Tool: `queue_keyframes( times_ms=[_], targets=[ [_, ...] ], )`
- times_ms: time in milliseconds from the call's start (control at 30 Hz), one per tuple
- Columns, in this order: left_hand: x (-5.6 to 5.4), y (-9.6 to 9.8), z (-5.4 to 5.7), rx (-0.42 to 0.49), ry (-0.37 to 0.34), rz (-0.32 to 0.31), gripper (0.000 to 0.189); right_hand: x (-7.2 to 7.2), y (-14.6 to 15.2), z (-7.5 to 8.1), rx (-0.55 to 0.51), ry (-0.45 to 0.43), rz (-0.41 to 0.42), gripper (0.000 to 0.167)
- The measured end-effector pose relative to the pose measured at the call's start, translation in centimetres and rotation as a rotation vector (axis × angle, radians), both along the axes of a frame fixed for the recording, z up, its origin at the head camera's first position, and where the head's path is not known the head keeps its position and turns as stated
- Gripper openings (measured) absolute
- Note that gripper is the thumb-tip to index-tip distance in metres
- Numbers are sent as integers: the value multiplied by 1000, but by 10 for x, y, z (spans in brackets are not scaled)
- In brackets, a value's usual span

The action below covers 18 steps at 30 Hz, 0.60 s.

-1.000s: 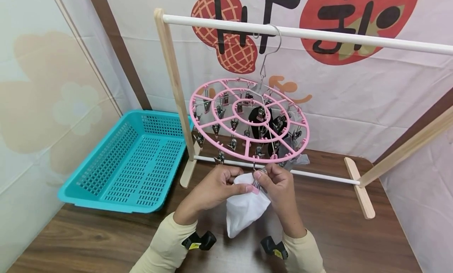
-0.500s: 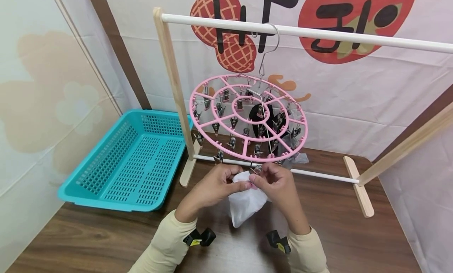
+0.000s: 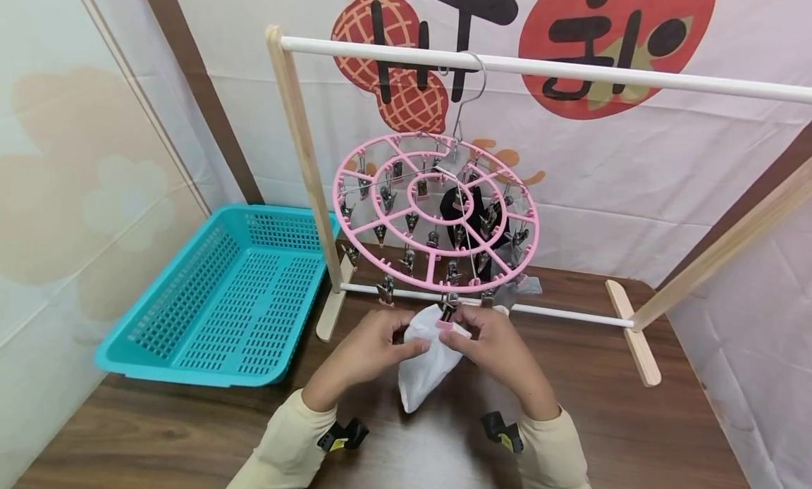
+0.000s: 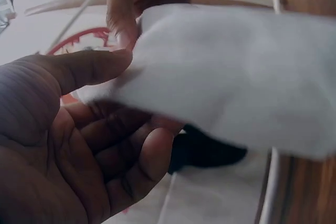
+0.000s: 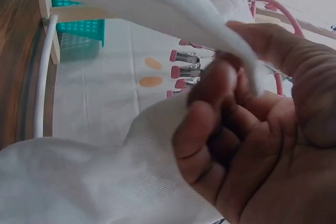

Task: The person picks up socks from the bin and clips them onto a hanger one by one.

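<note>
A white sock (image 3: 425, 366) hangs between both hands, just under the near rim of a pink round clip hanger (image 3: 431, 268). My left hand (image 3: 374, 341) pinches the sock's left side between thumb and fingers. In the left wrist view the sock (image 4: 236, 77) stretches away to the right from the left thumb. With thumb and fingers my right hand (image 3: 497, 344) pinches the sock's upper right edge. A metal clip (image 3: 447, 311) with a pink tip sits at the sock's top, right by the right thumb. In the right wrist view the right hand (image 5: 262, 129) holds the white fabric edge.
The hanger hooks onto a white rod (image 3: 571, 70) of a wooden-legged rack. Several metal clips (image 5: 186, 72) dangle from it. A black item (image 4: 210, 150) and a grey cloth (image 3: 528, 286) hang at its back right. A teal basket (image 3: 158, 366) stands to the left.
My right thumb has moved off the clip, which now shows uncovered above it. The right hand now pinches the sock beside the clip's tip. The left hand still holds the sock.
</note>
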<state>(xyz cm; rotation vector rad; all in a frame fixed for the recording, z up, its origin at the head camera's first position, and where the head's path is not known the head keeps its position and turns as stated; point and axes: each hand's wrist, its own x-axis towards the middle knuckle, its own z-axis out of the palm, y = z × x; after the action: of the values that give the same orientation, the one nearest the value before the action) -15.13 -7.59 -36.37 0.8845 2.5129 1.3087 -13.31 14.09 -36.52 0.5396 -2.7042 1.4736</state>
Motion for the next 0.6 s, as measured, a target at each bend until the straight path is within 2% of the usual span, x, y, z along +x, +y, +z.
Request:
queue_keyframes(
  times_ms=[133, 333, 433, 600],
  targets=[
    [-1, -8, -12, -77, 80, 17, 7, -3, 2, -3, 59, 26, 15, 8],
    [1, -18, -31, -114, 158, 41, 10, -5, 6, -13, 75, 97, 16, 6],
    [2, -22, -38, -137, 193, 65, 8, -4, 8, -18, 49, 86, 17, 5],
    [3, -27, -45, -176, 295, 125, 2, -1, 14, -26, 4, 3, -30, 8]
  ],
)
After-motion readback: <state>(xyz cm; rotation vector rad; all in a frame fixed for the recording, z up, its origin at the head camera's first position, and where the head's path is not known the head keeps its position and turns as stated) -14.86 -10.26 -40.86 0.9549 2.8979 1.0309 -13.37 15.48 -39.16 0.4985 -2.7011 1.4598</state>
